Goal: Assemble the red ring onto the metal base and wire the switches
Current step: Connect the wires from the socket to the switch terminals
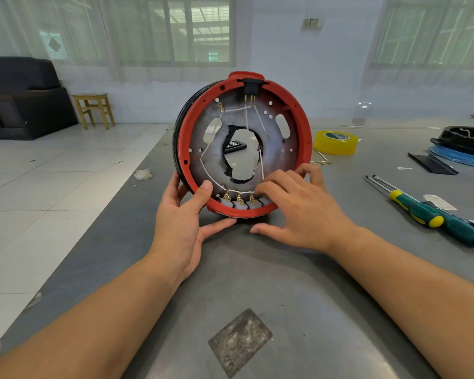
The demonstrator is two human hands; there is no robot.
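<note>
The red ring point(304, 124) sits around the round metal base point(274, 160), and the whole assembly stands on edge on the grey table point(257, 269). White wires point(211, 173) cross the base to brass terminals on several white switches point(240, 203) along the ring's lower rim. A black socket point(249, 87) sits at the top. My left hand point(181, 222) grips the lower left rim, thumb over the red ring. My right hand point(298, 206) reaches its curled fingertips to the rightmost switch, hiding it.
A green and yellow screwdriver point(433, 217) lies right of my hands, with a second shaft beside it. A yellow tape roll point(335, 142) is behind the assembly. A black and blue part point(463, 143) lies far right. The table's left edge runs diagonally beside tiled floor.
</note>
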